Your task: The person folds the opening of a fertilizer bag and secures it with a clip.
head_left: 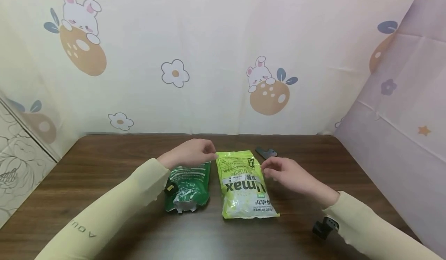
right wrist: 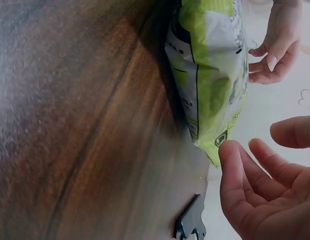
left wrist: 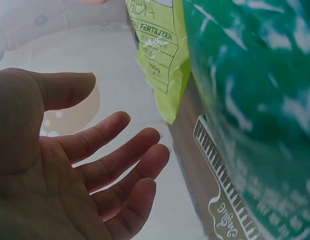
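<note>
A yellow-green and white bag of fertilizer (head_left: 245,188) lies on the table, its print upside down in the head view. Left of it is a green plastic bag (head_left: 189,190), partly hidden under my left wrist. My left hand (head_left: 192,152) hovers over the green bag's far end, beside the fertilizer bag's far left corner. In the left wrist view its fingers (left wrist: 112,167) are loosely bent with nothing between them. My right hand (head_left: 286,172) is at the fertilizer bag's far right side, fingers relaxed. One fingertip (right wrist: 230,150) is close to the bag's corner; contact is unclear.
A small flat black object (head_left: 266,153) lies behind the fertilizer bag. By the green bag, a strip with piano keys and "Music" print (left wrist: 222,200) shows in the left wrist view. A patterned curtain (head_left: 209,109) hangs behind the wooden table (head_left: 115,163).
</note>
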The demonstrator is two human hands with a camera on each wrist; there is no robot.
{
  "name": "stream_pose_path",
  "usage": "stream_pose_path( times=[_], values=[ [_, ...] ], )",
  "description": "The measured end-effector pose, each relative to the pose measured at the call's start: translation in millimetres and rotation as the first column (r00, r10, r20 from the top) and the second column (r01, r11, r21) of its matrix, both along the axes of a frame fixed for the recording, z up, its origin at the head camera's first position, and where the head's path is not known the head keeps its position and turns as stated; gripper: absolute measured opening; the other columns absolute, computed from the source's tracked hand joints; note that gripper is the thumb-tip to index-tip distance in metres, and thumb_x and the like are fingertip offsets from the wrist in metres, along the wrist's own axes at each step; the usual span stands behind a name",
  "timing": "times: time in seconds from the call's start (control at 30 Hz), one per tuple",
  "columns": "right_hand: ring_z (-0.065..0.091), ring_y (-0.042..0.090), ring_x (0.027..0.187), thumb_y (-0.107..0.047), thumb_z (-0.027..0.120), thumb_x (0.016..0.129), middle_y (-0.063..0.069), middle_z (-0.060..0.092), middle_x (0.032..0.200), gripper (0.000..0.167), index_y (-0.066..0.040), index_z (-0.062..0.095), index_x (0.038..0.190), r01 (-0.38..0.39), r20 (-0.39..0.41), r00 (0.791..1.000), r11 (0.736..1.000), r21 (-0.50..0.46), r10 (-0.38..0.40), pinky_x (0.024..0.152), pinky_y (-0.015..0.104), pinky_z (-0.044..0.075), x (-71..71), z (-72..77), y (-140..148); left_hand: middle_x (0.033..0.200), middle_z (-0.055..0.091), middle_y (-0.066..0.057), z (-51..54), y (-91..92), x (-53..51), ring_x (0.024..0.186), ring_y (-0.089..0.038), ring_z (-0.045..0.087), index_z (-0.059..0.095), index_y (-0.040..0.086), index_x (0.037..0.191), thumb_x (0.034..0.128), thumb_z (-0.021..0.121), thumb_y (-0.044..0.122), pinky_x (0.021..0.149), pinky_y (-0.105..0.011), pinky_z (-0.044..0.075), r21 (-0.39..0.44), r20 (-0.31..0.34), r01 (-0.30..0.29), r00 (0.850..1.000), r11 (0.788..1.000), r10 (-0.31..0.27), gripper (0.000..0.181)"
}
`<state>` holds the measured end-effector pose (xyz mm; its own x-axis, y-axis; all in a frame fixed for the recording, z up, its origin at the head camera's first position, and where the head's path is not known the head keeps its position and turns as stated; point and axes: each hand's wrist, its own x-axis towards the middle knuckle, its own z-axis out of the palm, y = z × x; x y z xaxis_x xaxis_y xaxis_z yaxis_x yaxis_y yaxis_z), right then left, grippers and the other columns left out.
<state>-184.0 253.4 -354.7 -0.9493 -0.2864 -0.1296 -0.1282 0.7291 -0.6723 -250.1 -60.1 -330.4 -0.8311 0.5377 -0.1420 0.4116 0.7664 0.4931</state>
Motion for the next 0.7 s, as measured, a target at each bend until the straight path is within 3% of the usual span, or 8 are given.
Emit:
stream_pose_path(
  times=[0.2, 0.4, 0.7],
  values=[
    [0.064, 0.022, 0.086, -0.022, 0.064, 0.098, 0.005, 0.068, 0.106, 0.026, -0.006, 0.065, 0.118, -0.013, 0.038, 0.999, 0.998, -0.056, 0.015, 0.074, 0.038, 0.052, 0.3, -5.6, -4, 0.106, 0.067, 0.002, -3.8, 8.3, -4.8, 0.097, -0.016, 0.061, 0.066, 0.014, 0.117, 0.0986, 0.060, 0.039, 0.086, -0.040, 0.050, -0.034, 0.016, 0.015, 1.000, 0.999, -0.014, 0.031],
    [0.066, 0.020, 0.084, -0.024, 0.065, 0.097, 0.005, 0.068, 0.107, 0.028, -0.006, 0.065, 0.119, 0.008, 0.067, 0.998, 0.997, -0.072, -0.004, 0.076, 0.038, 0.053, 0.1, -8.4, -8, 0.117, 0.066, -0.003, -5.5, 13.0, -8.7, 0.110, -0.021, 0.060, 0.065, 0.014, 0.121, 0.0992, 0.059, 0.041, 0.093, -0.043, 0.048, -0.075, 0.056, 0.038, 0.998, 0.996, -0.033, 0.035],
    [0.062, 0.021, 0.083, -0.023, 0.063, 0.097, 0.004, 0.067, 0.102, 0.024, -0.009, 0.067, 0.116, 0.053, 0.075, 0.996, 0.998, -0.021, -0.051, 0.071, 0.036, 0.051, -1.7, -9.0, -7, 0.117, 0.066, -0.004, -2.2, 22.7, -13.9, 0.104, -0.019, 0.060, 0.065, 0.012, 0.123, 0.0993, 0.057, 0.044, 0.090, -0.042, 0.049, -0.178, 0.021, 0.052, 0.999, 0.983, -0.049, 0.040]
  ],
)
